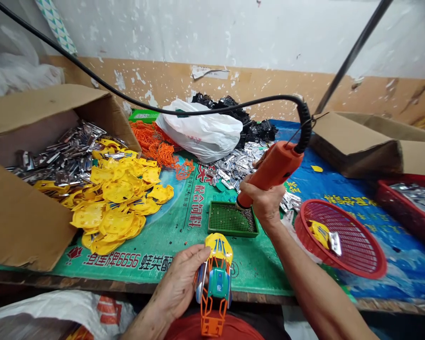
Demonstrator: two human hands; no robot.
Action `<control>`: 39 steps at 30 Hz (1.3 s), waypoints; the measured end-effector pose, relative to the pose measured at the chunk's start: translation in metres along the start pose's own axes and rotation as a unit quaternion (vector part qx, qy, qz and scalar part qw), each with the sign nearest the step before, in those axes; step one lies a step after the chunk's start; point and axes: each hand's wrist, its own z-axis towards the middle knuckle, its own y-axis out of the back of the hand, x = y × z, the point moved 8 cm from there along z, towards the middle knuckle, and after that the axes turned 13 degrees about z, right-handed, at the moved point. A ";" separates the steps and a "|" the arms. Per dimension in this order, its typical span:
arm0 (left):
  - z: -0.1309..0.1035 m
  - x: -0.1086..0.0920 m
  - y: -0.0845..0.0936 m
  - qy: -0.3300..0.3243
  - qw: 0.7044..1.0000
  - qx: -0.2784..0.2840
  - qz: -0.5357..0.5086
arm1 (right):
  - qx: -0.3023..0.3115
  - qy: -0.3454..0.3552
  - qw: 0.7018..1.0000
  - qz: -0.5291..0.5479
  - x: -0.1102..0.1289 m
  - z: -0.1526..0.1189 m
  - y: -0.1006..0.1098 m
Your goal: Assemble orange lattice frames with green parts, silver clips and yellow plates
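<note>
My left hand (184,276) is closed around the side of a toy car body (217,281) at the table's front edge. The body has a yellow hood with blue stripes, an orange cage frame and a green-blue middle. My right hand (265,198) grips an orange electric screwdriver (276,165), its black cable rising from the top end. The screwdriver's tip points down into a green tray (216,230) of small screws and is hidden there. Beyond the tray lies a heap of silvery parts (230,165).
Left, a cardboard box (21,222) spills chrome parts and yellow hoods (116,189). Orange frames (156,144), a white plastic bag (201,127) and black parts (262,130) lie behind. Right are a red basket (361,241), a red crate (407,226) and another box (357,146). The cable (163,111) hangs across.
</note>
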 end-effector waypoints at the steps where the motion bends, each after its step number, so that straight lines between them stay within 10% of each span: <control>1: 0.000 0.000 0.001 0.002 1.000 -0.003 0.004 | 0.001 -0.001 1.000 0.004 0.000 0.000 0.000; 11: -0.001 -0.007 -0.004 -0.016 0.999 -0.030 -0.041 | 0.001 -0.011 0.996 0.091 0.031 0.002 -0.002; 19: 0.005 -0.003 -0.007 -0.031 0.997 -0.007 -0.070 | 0.119 -0.104 0.951 0.266 0.081 -0.043 -0.028; 39: 0.008 0.005 -0.006 -0.012 0.996 -0.001 -0.090 | 0.118 -0.148 0.938 0.290 0.062 -0.061 -0.036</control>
